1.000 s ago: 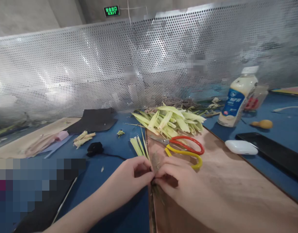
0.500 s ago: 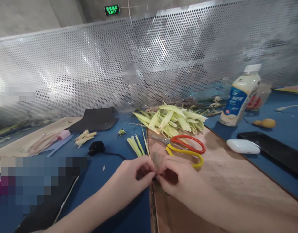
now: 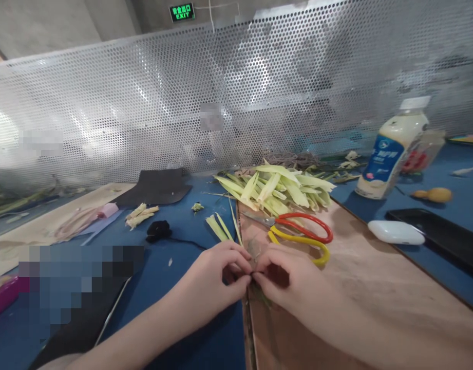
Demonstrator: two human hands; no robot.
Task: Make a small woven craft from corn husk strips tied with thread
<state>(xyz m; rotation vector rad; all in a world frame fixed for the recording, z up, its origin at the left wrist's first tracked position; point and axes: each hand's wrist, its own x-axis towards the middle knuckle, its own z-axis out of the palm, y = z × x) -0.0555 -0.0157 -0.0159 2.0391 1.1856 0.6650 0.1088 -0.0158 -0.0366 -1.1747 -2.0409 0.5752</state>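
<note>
My left hand (image 3: 216, 280) and my right hand (image 3: 288, 277) meet fingertip to fingertip at the near left edge of a brown board (image 3: 367, 288). Both are closed in a pinch on a small bundle of dry grass-like strands (image 3: 254, 253) that pokes up between them. Thin green leaf strips (image 3: 221, 226) fan out just beyond my left fingers. Scissors with one red and one yellow handle (image 3: 301, 237) lie on the board right behind my right hand. Farther back sits a pile of pale green leaf strips (image 3: 277, 187).
A perforated metal screen (image 3: 236, 103) closes the back of the blue table (image 3: 174, 257). To the right stand a white bottle (image 3: 392, 151), a white case (image 3: 396, 232) and a black phone (image 3: 444, 237). A black mat (image 3: 155, 186) and a small black object (image 3: 159, 231) lie left.
The view has drifted slightly, so things sit a little more to the right. My hands stay pinched together on the strands with only small finger shifts.
</note>
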